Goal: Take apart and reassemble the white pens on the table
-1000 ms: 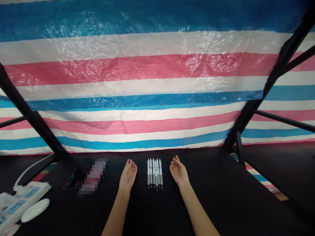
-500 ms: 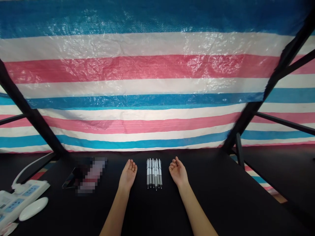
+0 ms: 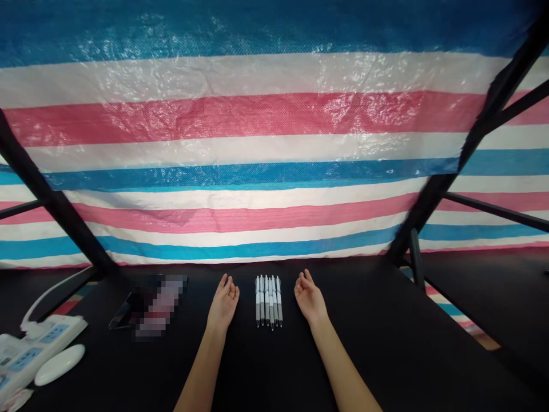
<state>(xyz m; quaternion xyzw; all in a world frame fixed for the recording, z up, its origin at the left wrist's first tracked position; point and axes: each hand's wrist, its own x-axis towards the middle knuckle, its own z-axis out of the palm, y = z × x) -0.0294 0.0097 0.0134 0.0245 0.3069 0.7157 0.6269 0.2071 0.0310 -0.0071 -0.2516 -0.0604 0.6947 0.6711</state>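
Note:
Several white pens with grey grips (image 3: 269,301) lie side by side in a row on the black table (image 3: 266,372), their grey ends toward me. One pen sits slightly nearer to me than the others. To the left of the row, my left hand (image 3: 223,300) rests palm up with its fingers loosely curled and apart, holding nothing. On the other side, my right hand (image 3: 309,296) lies palm up too, fingers slightly bent and nothing in them. Neither hand touches the pens.
A dark flat device (image 3: 128,309), partly pixelated, lies at the left. Farther left are a white power strip (image 3: 38,349) with a cable and a white oval object (image 3: 60,364). Black frame bars (image 3: 429,212) stand before a striped sheet (image 3: 257,120).
The fingers of both my hands have opened out a little, the index fingers most. The pens have stayed in their row.

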